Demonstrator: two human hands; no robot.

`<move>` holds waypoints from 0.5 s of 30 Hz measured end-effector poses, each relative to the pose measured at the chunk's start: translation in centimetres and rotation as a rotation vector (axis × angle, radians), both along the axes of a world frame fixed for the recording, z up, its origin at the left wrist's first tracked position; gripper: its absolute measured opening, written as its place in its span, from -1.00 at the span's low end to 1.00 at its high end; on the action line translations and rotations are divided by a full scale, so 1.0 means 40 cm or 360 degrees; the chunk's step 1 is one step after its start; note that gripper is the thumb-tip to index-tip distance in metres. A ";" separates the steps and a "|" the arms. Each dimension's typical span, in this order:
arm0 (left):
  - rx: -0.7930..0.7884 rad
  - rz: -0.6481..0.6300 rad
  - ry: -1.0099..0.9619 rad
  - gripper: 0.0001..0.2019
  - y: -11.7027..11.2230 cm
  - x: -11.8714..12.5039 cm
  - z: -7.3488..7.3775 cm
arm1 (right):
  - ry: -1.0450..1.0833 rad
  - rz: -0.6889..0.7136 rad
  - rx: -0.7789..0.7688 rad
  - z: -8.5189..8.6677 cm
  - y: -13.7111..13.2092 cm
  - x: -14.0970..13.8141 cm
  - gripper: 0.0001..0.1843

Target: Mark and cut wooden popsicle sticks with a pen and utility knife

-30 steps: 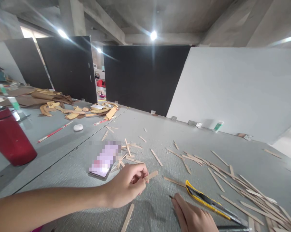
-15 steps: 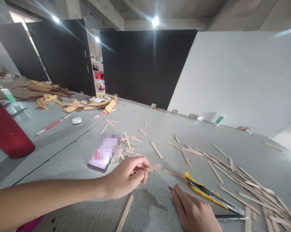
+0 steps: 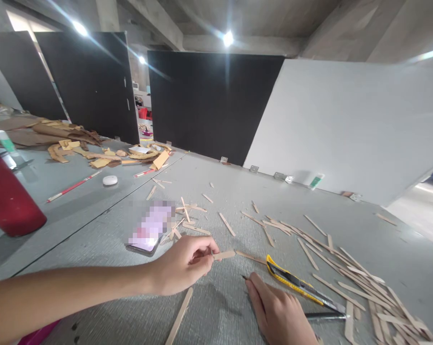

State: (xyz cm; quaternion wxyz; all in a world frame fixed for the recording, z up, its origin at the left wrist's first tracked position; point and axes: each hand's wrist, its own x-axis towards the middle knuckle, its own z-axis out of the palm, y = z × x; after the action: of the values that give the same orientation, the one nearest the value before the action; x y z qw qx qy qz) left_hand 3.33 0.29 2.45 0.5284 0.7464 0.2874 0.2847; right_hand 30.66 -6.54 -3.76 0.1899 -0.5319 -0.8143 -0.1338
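Observation:
My left hand (image 3: 186,266) pinches a short piece of wooden craft stick (image 3: 224,255) between thumb and fingers, its free end pointing right above the table. To the right, my right hand (image 3: 279,309) is closed around a thin tool with a dark pointed tip (image 3: 244,277); most of the tool is hidden in the fingers, so its kind is unclear. Just beyond this hand lies a yellow and black utility knife (image 3: 295,280). A black rod (image 3: 326,316) shows beside the right hand. One craft stick (image 3: 179,316) lies on the table below my left hand.
Many craft sticks (image 3: 360,280) lie scattered at the right. A phone (image 3: 150,227), a white earbud case (image 3: 110,180), a red and white pencil (image 3: 74,186) and a red bottle (image 3: 13,196) are on the left. Torn cardboard scraps (image 3: 101,155) lie before black panels (image 3: 209,105).
The view has turned slightly, so the table things appear shifted left. The stick piece in my left hand is turned to a more level angle. Both hands keep their hold.

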 end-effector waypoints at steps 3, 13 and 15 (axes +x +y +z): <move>0.0001 -0.0021 0.0008 -0.91 0.001 -0.002 -0.005 | 0.0003 0.0009 0.0008 0.006 0.000 -0.003 -0.59; -0.0046 -0.0014 0.0025 -0.91 0.003 -0.001 -0.007 | 0.0006 -0.0023 0.0003 0.011 -0.005 -0.007 -0.57; -0.0047 -0.0017 0.0028 -0.91 0.002 -0.001 -0.007 | 0.0000 -0.0018 -0.0004 0.016 -0.006 -0.010 -0.57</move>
State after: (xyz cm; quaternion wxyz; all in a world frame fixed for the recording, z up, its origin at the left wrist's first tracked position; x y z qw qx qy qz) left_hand 3.31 0.38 2.18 0.5384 0.7425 0.2923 0.2711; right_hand 30.26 -6.78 -3.11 0.1885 -0.5367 -0.8115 -0.1338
